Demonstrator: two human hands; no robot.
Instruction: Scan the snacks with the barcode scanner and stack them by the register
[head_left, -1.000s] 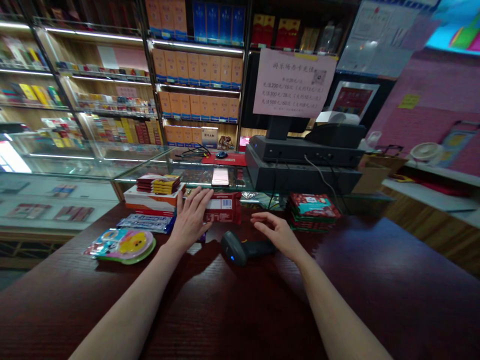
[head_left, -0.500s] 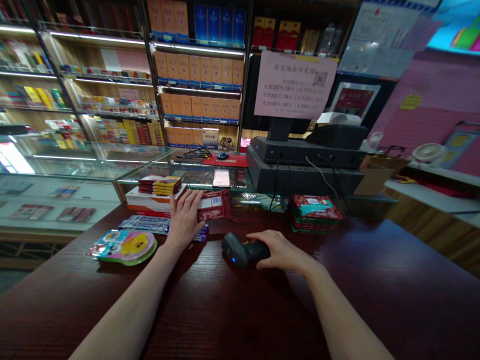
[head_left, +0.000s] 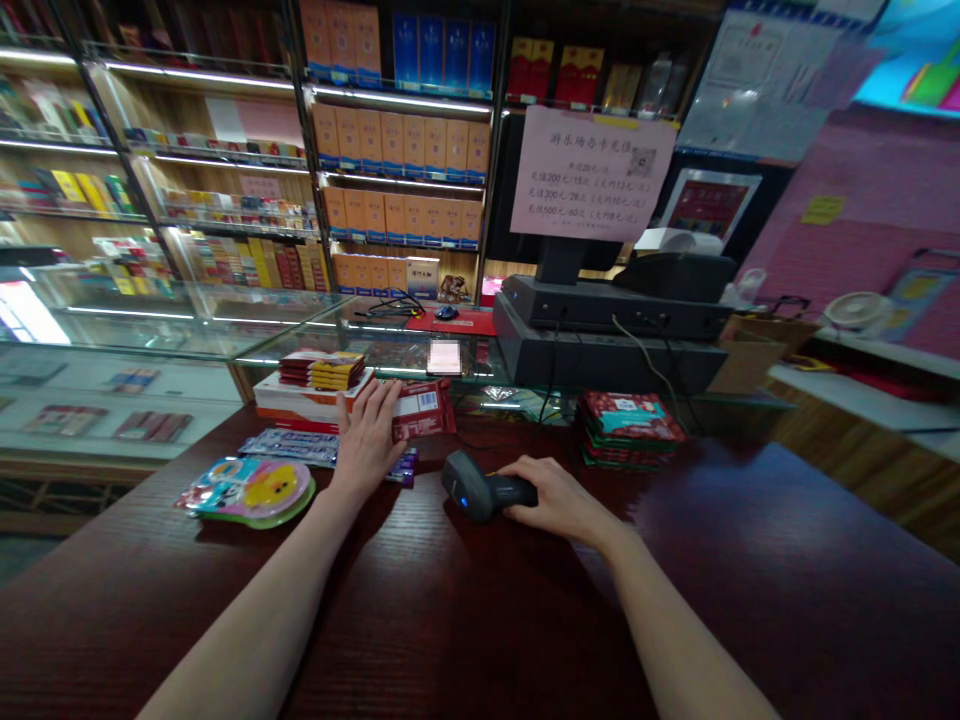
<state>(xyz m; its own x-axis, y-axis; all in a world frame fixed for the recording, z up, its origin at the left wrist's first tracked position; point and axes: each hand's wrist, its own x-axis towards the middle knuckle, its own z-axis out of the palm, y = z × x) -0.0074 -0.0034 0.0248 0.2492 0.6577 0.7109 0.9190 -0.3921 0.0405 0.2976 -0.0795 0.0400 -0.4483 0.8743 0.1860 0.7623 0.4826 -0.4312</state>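
My right grip (head_left: 553,495) is curled round the black scanner (head_left: 469,487), inward of the far edge of the counter (head_left: 442,620). My left grip (head_left: 367,432) lies over the red packet (head_left: 426,410) near that edge; whether it pinches, I cannot tell.

On my head-camera feed, the pink paper sign (head_left: 589,172) on the monitor (head_left: 498,212) read 游乐场办卡充值, with 200元/15次, 300元/28次 and 500元/60次 beneath; the print on the red packet (head_left: 424,409) was too small for me to read.
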